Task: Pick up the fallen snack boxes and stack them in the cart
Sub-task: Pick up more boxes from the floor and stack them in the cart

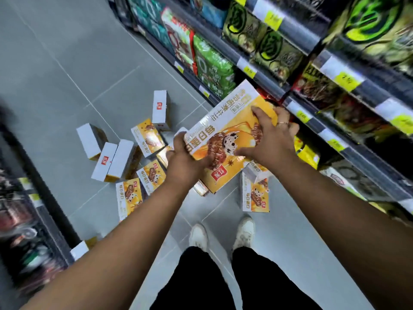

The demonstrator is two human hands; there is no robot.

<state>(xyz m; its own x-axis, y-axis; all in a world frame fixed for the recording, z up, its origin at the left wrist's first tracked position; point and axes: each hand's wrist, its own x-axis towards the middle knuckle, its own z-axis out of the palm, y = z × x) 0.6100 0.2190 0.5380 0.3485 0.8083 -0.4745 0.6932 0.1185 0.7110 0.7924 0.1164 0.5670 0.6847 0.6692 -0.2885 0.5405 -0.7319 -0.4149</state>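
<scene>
I hold one orange-and-white snack box (225, 128) up in front of me, above the floor. My left hand (185, 159) grips its near left corner, thumb on the printed face. My right hand (270, 139) holds its right side, fingers spread over the top face and curled round the far edge. Several more of the same snack boxes (125, 162) lie scattered on the grey floor tiles, some face up, some showing white sides. One box (254, 193) lies near my right foot. No cart is in view.
Stocked shelves (290, 63) with yellow price tags run along the right side of the aisle. Another shelf unit (26, 220) stands at the lower left, with a box (80, 249) at its foot. My white shoes (223, 236) stand on the tiles just behind the boxes.
</scene>
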